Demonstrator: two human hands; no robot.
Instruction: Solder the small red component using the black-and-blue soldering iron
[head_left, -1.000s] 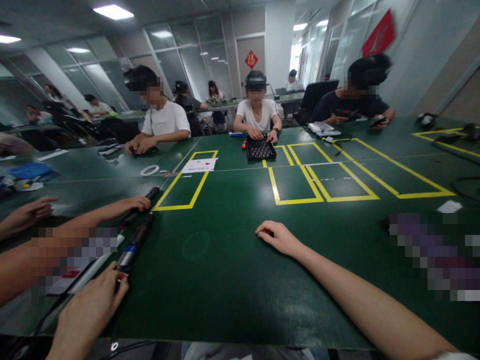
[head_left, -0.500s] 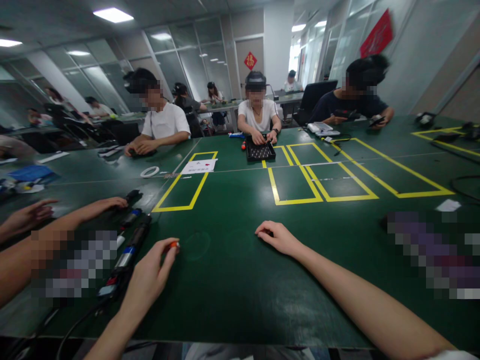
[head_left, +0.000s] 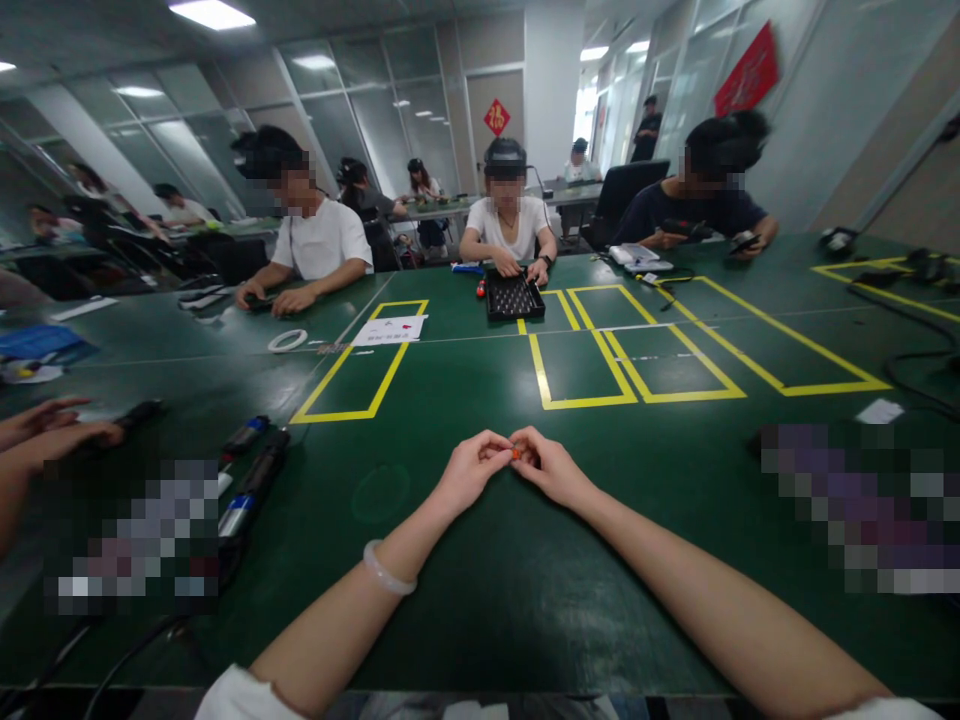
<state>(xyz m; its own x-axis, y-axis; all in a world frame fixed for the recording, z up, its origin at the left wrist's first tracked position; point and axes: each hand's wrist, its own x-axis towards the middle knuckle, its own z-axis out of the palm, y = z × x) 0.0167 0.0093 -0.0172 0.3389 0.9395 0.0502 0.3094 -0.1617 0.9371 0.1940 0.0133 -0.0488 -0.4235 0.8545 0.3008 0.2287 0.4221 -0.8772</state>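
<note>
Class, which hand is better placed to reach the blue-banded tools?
Probably the left hand: nearer the blue-banded tools, on its own side; the right hand is farther across. Both meet at a small orange piece.

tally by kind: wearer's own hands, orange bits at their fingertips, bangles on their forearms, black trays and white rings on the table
Own hands: 2, left hand and right hand
Orange bit: 1
Bangle: 1
Black tray: 1
White ring: 1
Total: 6
</note>
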